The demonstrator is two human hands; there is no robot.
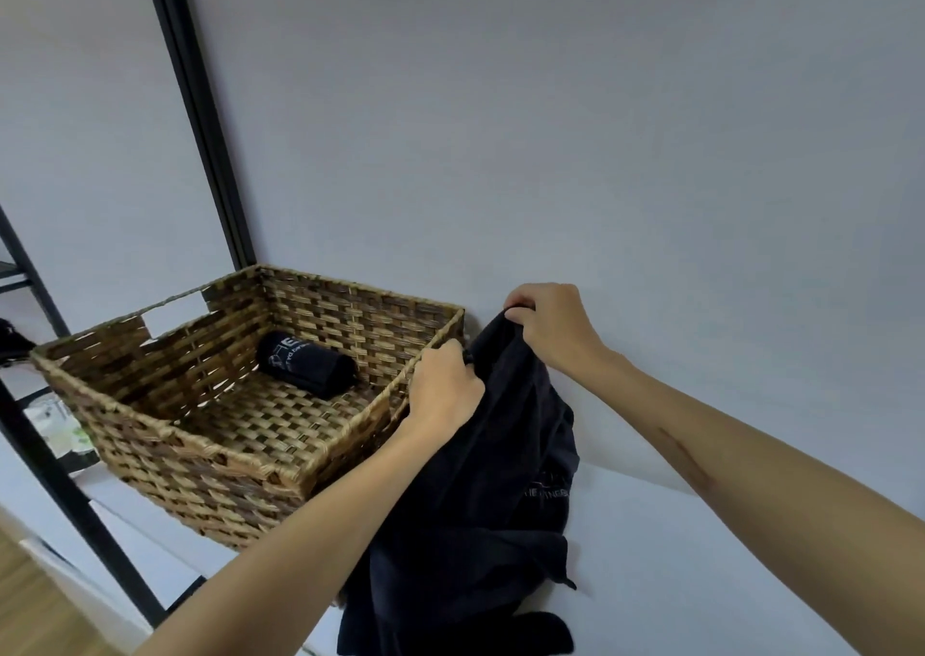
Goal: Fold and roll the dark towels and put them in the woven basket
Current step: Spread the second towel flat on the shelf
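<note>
A dark towel (480,495) with faint lettering hangs crumpled from both hands, its lower end bunched on the white surface. My left hand (443,387) grips its top edge beside the basket's right rim. My right hand (548,325) pinches the top edge a little higher, near the wall. The woven basket (165,435) stands to the left, and one rolled dark towel (305,365) with white print lies inside it near the back right corner.
The white table (701,570) meets a plain grey wall (550,129) just behind the basket. A black metal frame (200,119) rises at the back left, with shelf posts and a wooden floor at the lower left.
</note>
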